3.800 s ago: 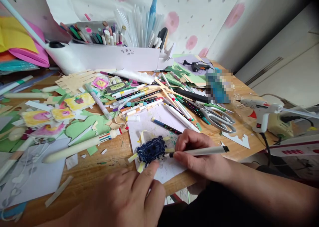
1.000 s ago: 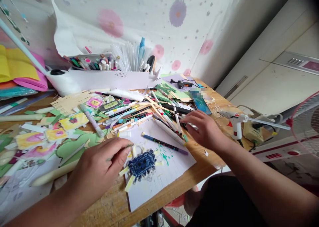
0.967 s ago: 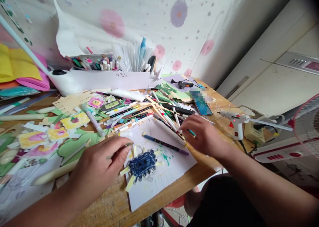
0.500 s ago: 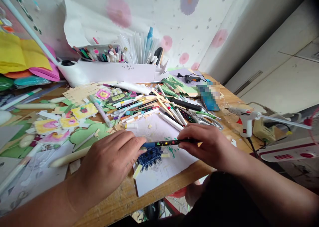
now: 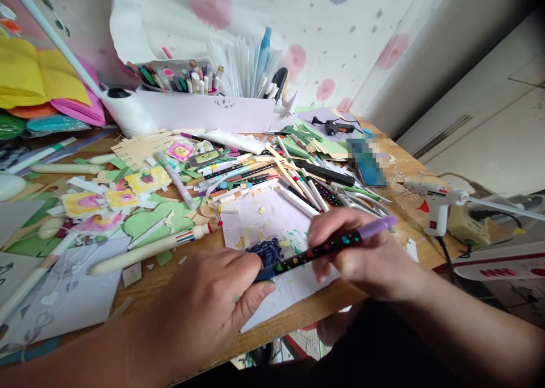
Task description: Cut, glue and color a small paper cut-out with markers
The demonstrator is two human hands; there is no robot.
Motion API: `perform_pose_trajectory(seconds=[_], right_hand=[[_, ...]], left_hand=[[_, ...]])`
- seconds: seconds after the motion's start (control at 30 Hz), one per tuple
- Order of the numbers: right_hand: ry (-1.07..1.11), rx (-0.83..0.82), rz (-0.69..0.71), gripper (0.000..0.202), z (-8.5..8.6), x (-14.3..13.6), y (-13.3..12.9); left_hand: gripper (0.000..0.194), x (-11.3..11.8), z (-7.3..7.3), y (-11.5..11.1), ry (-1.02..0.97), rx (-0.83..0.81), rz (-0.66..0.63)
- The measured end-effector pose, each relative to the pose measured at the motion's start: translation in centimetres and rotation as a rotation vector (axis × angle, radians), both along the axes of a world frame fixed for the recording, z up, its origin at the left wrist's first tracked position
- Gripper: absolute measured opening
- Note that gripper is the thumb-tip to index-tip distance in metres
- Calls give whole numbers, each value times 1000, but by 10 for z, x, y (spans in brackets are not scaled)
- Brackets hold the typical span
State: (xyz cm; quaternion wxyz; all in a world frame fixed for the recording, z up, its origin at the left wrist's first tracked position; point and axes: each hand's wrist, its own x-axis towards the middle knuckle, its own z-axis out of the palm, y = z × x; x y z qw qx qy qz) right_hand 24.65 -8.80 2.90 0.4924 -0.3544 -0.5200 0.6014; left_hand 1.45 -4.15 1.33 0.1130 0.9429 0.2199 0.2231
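A black marker pen (image 5: 315, 254) with colourful stars and hearts slants up to the right between my hands. One end is blue, the other purple. My left hand (image 5: 213, 297) is closed around the blue end, with thumb and finger pinching it. My right hand (image 5: 361, 257) is closed about the purple half, its thumb below the barrel and its fingers behind. Beyond the pen lies a dark blue scribbled paper piece (image 5: 266, 250), partly covered by my left hand. Under it is a white sheet (image 5: 242, 220) with green and yellow marks.
Several markers (image 5: 238, 172) and paper scraps are heaped beyond the sheet. Yellow-pink painted pieces (image 5: 147, 179) and a thick cream-coloured multicolour pen (image 5: 145, 251) lie left. A white glue gun (image 5: 445, 203) stands right, its cable trailing. A white pen box (image 5: 204, 112) stands behind.
The pen has turned from nearly level to tilted, its purple end now uncovered. My right hand has shifted its grip and turned. My left hand moved slightly right and down.
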Motion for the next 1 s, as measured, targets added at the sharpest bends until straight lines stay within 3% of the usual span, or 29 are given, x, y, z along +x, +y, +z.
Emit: perform_pose_trajectory(seconds=[0.1,0.23,0.27,0.4,0.47,0.6,0.73,0.87,1.0], right_hand=[[-95,-86,63,7,-2,-8,2],[12,-30,-260,18,-4,7,11],[-31,-40,-276,16,-6,10,12],[-299,-49,-110,18,-26,8,8],[-351,-21,-104,19,-35,2,3],[-415,21,-137,17,-42,-4,-1],[-520,53,-127,17,-39,-4,0],[-492,26,-122,18,-40,-4,1],[-505,22,-135,18,-41,-4,1]], left_hand=[[38,-1,-2,-1,36,-23,-68],[37,-8,-8,-1,18,-4,-111],[38,-9,-10,-3,-2,25,-123],[30,-8,-19,-16,40,124,-168],[22,-5,-24,-22,123,165,-156],[24,-2,-28,-24,179,174,-137],[24,-4,-21,-11,121,116,-129],[29,-10,-14,14,67,126,10],[35,-13,-16,30,88,146,37]])
